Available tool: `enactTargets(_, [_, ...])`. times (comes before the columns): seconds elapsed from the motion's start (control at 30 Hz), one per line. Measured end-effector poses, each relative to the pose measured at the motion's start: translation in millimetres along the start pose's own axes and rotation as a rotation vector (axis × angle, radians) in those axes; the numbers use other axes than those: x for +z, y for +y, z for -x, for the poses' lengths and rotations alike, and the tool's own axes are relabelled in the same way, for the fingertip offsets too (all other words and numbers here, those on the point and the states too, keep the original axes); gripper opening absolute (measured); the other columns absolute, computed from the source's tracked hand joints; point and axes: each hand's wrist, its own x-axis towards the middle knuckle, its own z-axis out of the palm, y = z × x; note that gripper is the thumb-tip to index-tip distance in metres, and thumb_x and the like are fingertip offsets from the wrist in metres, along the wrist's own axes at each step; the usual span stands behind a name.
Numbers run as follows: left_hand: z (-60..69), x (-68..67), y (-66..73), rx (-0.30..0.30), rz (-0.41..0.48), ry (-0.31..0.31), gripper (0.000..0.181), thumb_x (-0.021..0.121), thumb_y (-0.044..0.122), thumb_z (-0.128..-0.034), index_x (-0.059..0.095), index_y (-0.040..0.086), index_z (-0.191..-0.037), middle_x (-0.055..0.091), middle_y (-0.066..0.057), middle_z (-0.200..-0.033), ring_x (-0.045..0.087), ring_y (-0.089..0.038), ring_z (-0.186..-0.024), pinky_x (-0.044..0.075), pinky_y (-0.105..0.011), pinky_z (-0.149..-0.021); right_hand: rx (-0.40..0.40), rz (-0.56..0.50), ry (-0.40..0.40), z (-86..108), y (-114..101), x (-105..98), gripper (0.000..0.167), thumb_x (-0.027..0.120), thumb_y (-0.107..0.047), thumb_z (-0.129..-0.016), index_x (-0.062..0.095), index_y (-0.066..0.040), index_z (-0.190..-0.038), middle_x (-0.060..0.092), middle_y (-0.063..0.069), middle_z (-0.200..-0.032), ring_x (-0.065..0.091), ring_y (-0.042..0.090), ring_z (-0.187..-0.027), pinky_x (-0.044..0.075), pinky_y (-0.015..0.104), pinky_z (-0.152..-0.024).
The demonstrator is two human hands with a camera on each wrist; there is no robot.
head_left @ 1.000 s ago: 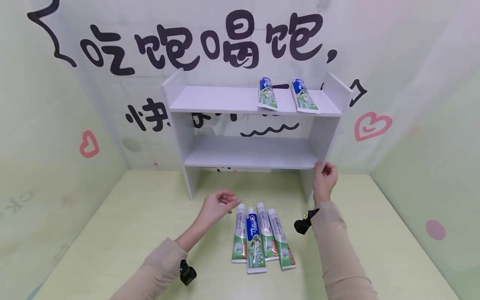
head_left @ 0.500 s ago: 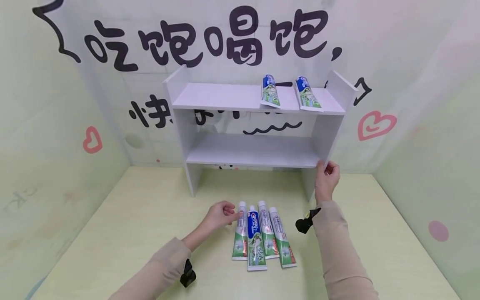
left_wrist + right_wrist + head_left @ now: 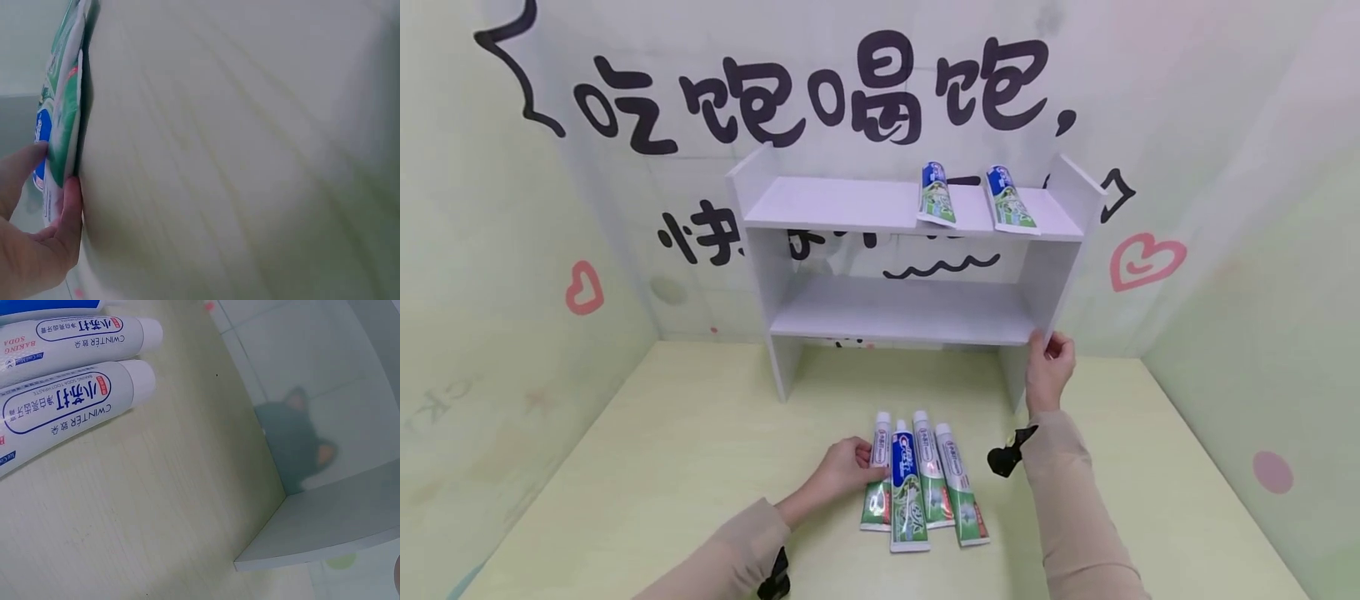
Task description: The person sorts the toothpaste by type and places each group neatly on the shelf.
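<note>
Four-sided framing aside, a white two-tier shelf (image 3: 902,310) stands at the back of the table, and my right hand (image 3: 1051,371) grips the lower part of its right side panel. My left hand (image 3: 848,468) pinches the leftmost white-and-green toothpaste tube (image 3: 881,442) at its left edge, thumb over the top; the left wrist view also has this hand (image 3: 40,240) on the tube (image 3: 67,128). Beside it lie a blue-and-green toothpaste tube (image 3: 908,500) and two more white-and-green tubes, one middle tube (image 3: 929,462) and one right-hand tube (image 3: 958,483). Caps point toward the shelf.
Two blue-and-green tubes, a left one (image 3: 936,196) and a right one (image 3: 1011,202), lie on the upper tier, their ends at its front edge. Patterned walls (image 3: 1247,333) enclose the pale table (image 3: 647,467). The shelf's side panel (image 3: 337,519) shows in the right wrist view.
My left hand has moved down and right from beside the caps onto the leftmost tube and taken hold of it. My right hand stays on the shelf panel.
</note>
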Motion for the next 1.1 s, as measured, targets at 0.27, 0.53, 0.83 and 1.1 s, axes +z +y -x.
enactTargets(0.27, [4.8,6.4,6.2,-0.021,-0.023,0.006,0.033,0.075,0.022,-0.0715,0.059,-0.003,-0.085,0.061,-0.006,-0.071,0.053,-0.012,-0.058,0.047,-0.021,-0.051,0.026,0.023,-0.004,2.5,-1.6,-4.0,0.012,0.052,-0.016,-0.09,0.049,-0.008,-0.099,0.045,-0.005,-0.091,0.044,0.005,-0.084,0.04,0.011,-0.07])
enactTargets(0.53, [5.9,5.1,8.7,-0.055,-0.014,0.002,0.025,0.075,0.023,-0.0716,0.064,0.001,-0.072,0.062,-0.002,-0.059,0.05,-0.009,-0.048,0.041,-0.018,-0.043,0.027,0.007,-0.008,2.5,-3.3,-1.8,0.007,0.053,-0.014,-0.09,0.047,-0.013,-0.094,0.045,-0.005,-0.089,0.043,0.005,-0.081,0.039,0.01,-0.067])
enactTargets(0.83, [1.1,1.4,12.1,-0.1,0.023,0.034,0.03,0.076,0.022,-0.0715,0.063,-0.002,-0.082,0.064,-0.006,-0.067,0.056,-0.011,-0.055,0.049,-0.021,-0.051,-0.02,0.01,0.001,-3.0,-4.3,2.8,0.008,0.053,-0.014,-0.089,0.046,-0.018,-0.09,0.045,-0.006,-0.087,0.043,0.005,-0.08,0.039,0.013,-0.068])
enactTargets(1.1, [9.2,2.4,9.6,-0.16,0.065,0.059,0.035,0.077,0.021,-0.071,0.061,-0.005,-0.089,0.064,-0.008,-0.072,0.059,-0.013,-0.06,0.051,-0.022,-0.055,-0.012,0.021,0.005,0.0,0.2,0.3,0.008,0.053,-0.013,-0.089,0.047,-0.018,-0.091,0.045,-0.007,-0.088,0.044,0.005,-0.08,0.04,0.012,-0.068])
